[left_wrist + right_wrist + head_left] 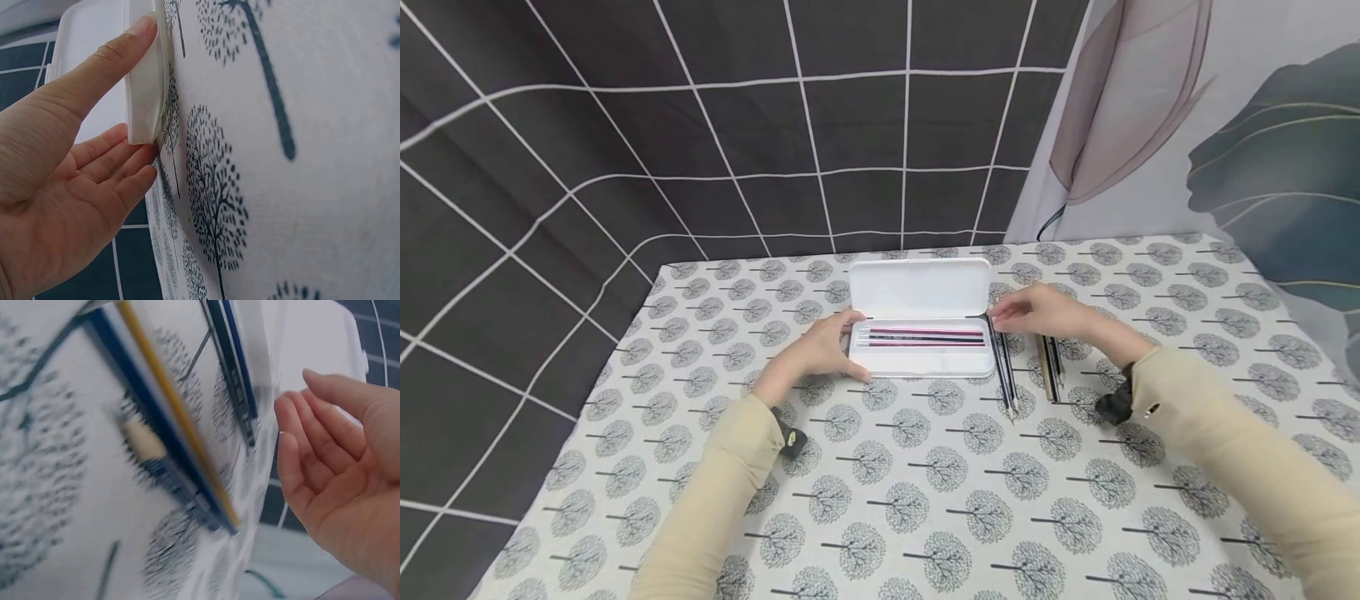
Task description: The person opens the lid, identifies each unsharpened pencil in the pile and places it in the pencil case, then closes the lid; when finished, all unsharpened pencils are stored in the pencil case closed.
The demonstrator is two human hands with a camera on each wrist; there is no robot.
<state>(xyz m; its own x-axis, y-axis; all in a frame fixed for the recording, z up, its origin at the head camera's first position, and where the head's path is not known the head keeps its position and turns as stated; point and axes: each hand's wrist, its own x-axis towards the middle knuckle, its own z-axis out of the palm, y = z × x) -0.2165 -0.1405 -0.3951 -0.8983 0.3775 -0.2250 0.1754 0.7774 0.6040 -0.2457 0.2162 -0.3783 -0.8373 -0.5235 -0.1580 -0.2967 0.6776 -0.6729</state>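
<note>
An open white pencil case (920,287) lies on the cloth with its lid tipped back. Inside, several red and dark pencils (925,336) lie lengthwise. My left hand (820,346) holds the left end of the case, thumb on its front side and fingers at the end, as the left wrist view also shows. At the right end, my right hand (1041,312) hovers with loosely bent fingers (322,447) and nothing in them. Just below its fingertips, dark pencils (1004,371) lie beside the case.
Farther right, a second group of dark and gold pencils (1051,367) lies on the tree-print tablecloth (925,500). A dark checked curtain (737,125) hangs behind the table, with a pale leaf-patterned curtain (1150,167) at the right. Each wrist wears a black strap device (792,437).
</note>
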